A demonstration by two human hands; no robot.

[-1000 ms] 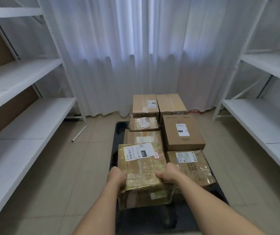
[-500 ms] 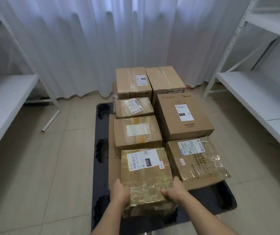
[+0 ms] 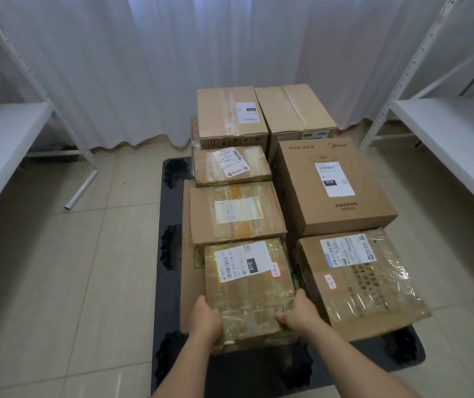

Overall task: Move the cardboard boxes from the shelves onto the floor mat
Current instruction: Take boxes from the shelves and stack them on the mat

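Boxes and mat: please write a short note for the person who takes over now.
Left hand and right hand grip the near corners of the tape-wrapped box, one on each side. It sits at the front of the left row on the black floor mat; I cannot tell if it fully rests yet.
Done: seven more boxes are grouped there, such as the big printed box.
Left: release this box. The visible shelves hold no boxes.

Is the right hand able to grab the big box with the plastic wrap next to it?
Probably yes. The wrapped box sits just beside the right hand, nothing between, but that hand is gripping the taped box.
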